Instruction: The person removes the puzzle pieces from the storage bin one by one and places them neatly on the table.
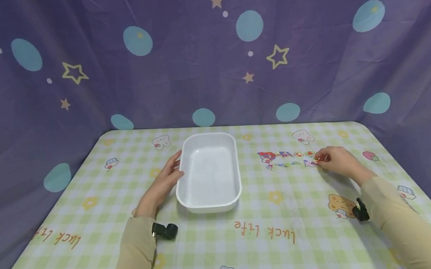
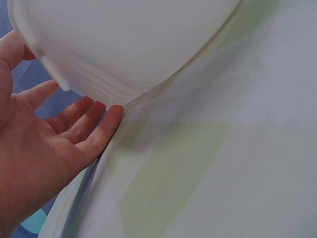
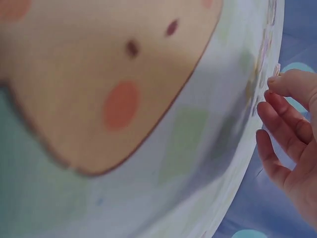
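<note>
A white rectangular container [image 1: 210, 173] stands on the table. My left hand [image 1: 160, 187] rests against its left side, fingers extended along the wall; in the left wrist view the fingertips [image 2: 115, 113] touch the container's lower side. To the right, several small flat colourful pieces [image 1: 267, 156] lie in two rough rows. My right hand [image 1: 336, 161] is at the right end of these rows. Between thumb and index finger it pinches a small flat piece [image 3: 277, 70], mostly hidden by the fingers. What is printed on that piece cannot be made out.
A green-and-white checked tablecloth [image 1: 263, 257] with cartoon prints and lettering covers the table. Behind and at both sides hangs a purple curtain [image 1: 204, 84] with stars and blue ovals. A small black device [image 1: 165, 231] is on the left wrist, another black device [image 1: 360, 210] on the right.
</note>
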`<control>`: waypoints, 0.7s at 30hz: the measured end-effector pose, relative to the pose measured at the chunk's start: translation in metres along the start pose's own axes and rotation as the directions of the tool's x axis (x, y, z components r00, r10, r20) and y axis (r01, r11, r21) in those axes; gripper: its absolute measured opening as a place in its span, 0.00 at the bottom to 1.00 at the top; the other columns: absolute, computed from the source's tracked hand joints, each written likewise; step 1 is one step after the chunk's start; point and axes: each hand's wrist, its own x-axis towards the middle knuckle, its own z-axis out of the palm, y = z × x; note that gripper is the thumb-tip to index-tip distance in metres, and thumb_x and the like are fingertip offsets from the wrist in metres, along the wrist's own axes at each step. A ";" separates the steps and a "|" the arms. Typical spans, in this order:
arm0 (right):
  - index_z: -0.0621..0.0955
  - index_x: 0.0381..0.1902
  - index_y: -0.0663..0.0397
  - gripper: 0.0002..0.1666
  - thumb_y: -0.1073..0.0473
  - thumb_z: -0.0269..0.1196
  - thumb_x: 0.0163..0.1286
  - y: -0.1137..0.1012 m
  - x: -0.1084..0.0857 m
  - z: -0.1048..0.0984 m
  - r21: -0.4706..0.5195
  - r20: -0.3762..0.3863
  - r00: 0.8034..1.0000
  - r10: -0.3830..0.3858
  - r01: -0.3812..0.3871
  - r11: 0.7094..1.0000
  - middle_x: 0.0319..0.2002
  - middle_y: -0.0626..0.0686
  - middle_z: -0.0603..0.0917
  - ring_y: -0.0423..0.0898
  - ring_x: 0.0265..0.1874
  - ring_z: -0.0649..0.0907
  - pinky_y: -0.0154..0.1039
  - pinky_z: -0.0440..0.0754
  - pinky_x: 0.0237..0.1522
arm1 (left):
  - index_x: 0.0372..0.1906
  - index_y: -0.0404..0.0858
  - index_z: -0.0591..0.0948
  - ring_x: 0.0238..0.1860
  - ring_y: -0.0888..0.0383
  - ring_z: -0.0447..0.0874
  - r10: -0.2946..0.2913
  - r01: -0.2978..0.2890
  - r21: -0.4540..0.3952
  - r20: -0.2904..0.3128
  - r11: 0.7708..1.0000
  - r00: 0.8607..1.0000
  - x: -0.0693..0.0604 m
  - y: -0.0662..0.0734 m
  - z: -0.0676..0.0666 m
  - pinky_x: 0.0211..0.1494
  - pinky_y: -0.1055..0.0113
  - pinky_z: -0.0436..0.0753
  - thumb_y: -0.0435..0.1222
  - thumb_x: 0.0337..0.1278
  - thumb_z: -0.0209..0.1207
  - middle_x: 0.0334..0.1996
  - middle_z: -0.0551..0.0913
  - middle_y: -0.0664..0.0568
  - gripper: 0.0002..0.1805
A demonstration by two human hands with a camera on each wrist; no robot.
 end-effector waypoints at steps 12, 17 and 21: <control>0.83 0.35 0.56 0.09 0.60 0.61 0.56 0.015 -0.012 0.003 -0.004 -0.019 0.998 0.060 -0.060 0.998 0.28 0.51 0.82 0.46 0.29 0.78 0.44 0.74 0.32 | 0.71 0.55 0.48 0.66 0.46 0.59 -0.037 0.036 -0.029 -0.008 0.999 0.999 0.000 0.002 -0.001 0.66 0.50 0.61 0.34 0.53 0.52 0.68 0.55 0.45 0.41; 0.83 0.37 0.57 0.10 0.61 0.62 0.56 0.015 -0.013 0.003 0.003 -0.021 0.997 0.068 -0.068 0.998 0.29 0.52 0.81 0.46 0.29 0.78 0.44 0.74 0.32 | 0.71 0.55 0.48 0.65 0.46 0.59 -0.031 0.031 -0.016 -0.008 0.999 0.999 0.001 0.003 -0.001 0.66 0.49 0.61 0.34 0.53 0.52 0.68 0.55 0.44 0.41; 0.83 0.37 0.57 0.10 0.61 0.61 0.56 0.015 -0.012 0.005 0.006 -0.022 0.997 0.075 -0.075 0.997 0.29 0.51 0.81 0.46 0.29 0.77 0.43 0.74 0.31 | 0.71 0.55 0.49 0.65 0.46 0.60 -0.028 0.028 0.009 -0.013 1.000 1.000 0.001 0.004 -0.002 0.66 0.49 0.61 0.33 0.54 0.51 0.67 0.56 0.44 0.40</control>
